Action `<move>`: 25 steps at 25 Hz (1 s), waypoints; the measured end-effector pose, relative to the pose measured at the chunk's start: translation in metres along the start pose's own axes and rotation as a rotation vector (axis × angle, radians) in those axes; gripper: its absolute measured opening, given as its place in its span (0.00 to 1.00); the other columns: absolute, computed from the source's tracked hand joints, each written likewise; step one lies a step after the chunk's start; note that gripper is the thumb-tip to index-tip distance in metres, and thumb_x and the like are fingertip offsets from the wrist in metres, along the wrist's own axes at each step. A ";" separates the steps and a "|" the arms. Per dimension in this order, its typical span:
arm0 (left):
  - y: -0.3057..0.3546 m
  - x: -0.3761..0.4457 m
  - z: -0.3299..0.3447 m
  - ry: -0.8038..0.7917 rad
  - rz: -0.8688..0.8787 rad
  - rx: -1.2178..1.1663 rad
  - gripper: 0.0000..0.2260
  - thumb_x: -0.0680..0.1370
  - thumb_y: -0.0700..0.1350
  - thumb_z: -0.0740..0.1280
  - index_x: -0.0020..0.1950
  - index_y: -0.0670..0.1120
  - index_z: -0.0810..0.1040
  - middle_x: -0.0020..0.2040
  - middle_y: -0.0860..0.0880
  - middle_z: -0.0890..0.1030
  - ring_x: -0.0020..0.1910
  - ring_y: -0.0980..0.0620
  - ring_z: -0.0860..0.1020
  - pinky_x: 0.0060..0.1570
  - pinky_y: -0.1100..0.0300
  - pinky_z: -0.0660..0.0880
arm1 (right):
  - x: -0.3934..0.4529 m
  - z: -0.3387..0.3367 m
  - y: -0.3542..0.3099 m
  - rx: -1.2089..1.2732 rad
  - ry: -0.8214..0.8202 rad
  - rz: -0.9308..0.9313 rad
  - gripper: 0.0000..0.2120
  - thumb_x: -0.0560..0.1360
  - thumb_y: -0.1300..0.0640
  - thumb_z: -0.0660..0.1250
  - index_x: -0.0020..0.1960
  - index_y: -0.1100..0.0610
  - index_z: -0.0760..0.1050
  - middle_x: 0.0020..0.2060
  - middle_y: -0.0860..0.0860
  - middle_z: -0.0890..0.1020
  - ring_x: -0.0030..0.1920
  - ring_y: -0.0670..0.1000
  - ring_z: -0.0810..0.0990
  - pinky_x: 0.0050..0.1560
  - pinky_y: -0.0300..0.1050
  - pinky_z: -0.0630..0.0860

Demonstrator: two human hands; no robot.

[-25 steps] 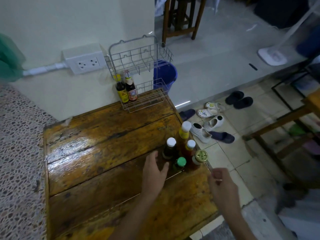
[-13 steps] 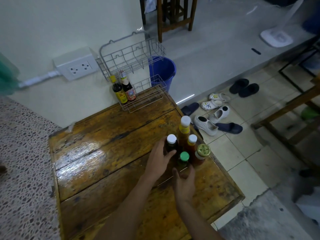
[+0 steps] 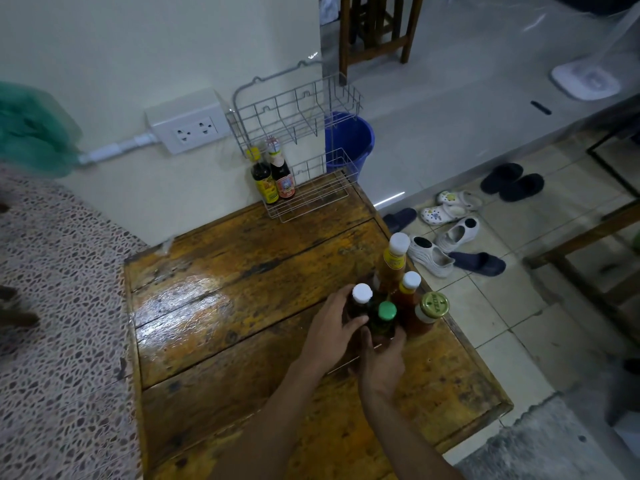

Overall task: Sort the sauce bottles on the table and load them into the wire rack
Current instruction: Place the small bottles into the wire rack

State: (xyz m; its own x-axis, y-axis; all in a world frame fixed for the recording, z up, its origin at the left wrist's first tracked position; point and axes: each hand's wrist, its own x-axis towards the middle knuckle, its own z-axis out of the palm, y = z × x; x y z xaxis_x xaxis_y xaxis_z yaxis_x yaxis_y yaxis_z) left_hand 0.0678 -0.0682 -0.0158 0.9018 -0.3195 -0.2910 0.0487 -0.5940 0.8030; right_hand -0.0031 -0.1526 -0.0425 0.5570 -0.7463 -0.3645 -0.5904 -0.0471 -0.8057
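My left fingers are curling around the dark bottle with the white cap, and my right fingers are wrapping the base of the green-capped bottle; both hands look closed on glass, though I cannot tell how firmly. These two are standing in a tight cluster at the right edge of the bench, touching or just beside the tall yellow-labelled bottle, the small orange sauce bottle and the gold-lidded jar. The wire rack is sitting well apart at the far end against the wall, with two dark bottles already standing in its lower tier.

The risk I am seeing is in the crowding. If I am lifting either bottle at a tilt, it is likely to knock a neighbour, and the jar is standing right by the edge above the tiled floor. The planks are looking glossy, possibly wet, so a bumped bottle could slide. Lifting straight up seems safest.
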 end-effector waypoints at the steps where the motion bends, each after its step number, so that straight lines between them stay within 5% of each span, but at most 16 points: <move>1: -0.001 -0.001 0.000 -0.001 0.004 0.001 0.30 0.81 0.53 0.70 0.80 0.54 0.63 0.77 0.55 0.70 0.75 0.55 0.68 0.70 0.59 0.67 | -0.001 0.000 -0.001 -0.010 -0.001 -0.008 0.25 0.78 0.47 0.68 0.71 0.53 0.65 0.51 0.51 0.80 0.48 0.54 0.80 0.39 0.43 0.74; 9: -0.010 -0.008 -0.007 0.016 0.001 -0.028 0.30 0.81 0.53 0.70 0.80 0.54 0.63 0.78 0.55 0.69 0.76 0.55 0.67 0.72 0.57 0.67 | 0.004 0.002 0.000 -0.017 0.008 0.022 0.22 0.77 0.47 0.70 0.65 0.53 0.66 0.42 0.51 0.77 0.42 0.54 0.80 0.32 0.43 0.70; 14: -0.017 -0.013 -0.017 0.023 -0.017 -0.046 0.30 0.81 0.54 0.70 0.80 0.54 0.63 0.77 0.55 0.70 0.75 0.55 0.68 0.72 0.54 0.68 | 0.002 0.003 -0.005 -0.079 -0.053 -0.082 0.26 0.79 0.48 0.67 0.74 0.49 0.62 0.42 0.49 0.79 0.38 0.50 0.80 0.34 0.43 0.76; 17: -0.016 -0.016 -0.021 0.047 -0.015 -0.084 0.28 0.80 0.52 0.71 0.79 0.54 0.65 0.76 0.56 0.71 0.73 0.57 0.69 0.70 0.56 0.69 | 0.001 -0.001 -0.008 -0.088 -0.092 -0.133 0.25 0.80 0.53 0.66 0.75 0.48 0.63 0.46 0.51 0.82 0.33 0.45 0.81 0.28 0.34 0.74; 21: -0.016 -0.020 -0.043 0.092 -0.038 -0.149 0.25 0.80 0.51 0.72 0.75 0.58 0.68 0.71 0.58 0.76 0.70 0.58 0.73 0.67 0.56 0.72 | -0.016 -0.022 -0.036 -0.183 -0.201 -0.272 0.27 0.75 0.48 0.72 0.71 0.46 0.67 0.48 0.45 0.78 0.41 0.43 0.80 0.35 0.38 0.79; 25: 0.003 0.006 -0.108 0.281 -0.005 -0.252 0.21 0.78 0.48 0.74 0.69 0.57 0.73 0.63 0.56 0.82 0.63 0.56 0.80 0.61 0.55 0.76 | -0.025 -0.062 -0.128 -0.184 -0.291 -0.544 0.27 0.67 0.40 0.76 0.62 0.39 0.70 0.52 0.39 0.72 0.47 0.40 0.75 0.42 0.35 0.73</move>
State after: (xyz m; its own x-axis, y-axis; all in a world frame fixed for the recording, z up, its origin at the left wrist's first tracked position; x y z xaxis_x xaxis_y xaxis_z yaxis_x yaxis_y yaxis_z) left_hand 0.1192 0.0080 0.0410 0.9822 -0.0810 -0.1695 0.1261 -0.3841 0.9147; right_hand 0.0224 -0.1689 0.0990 0.9255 -0.3742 -0.0590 -0.2551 -0.5007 -0.8272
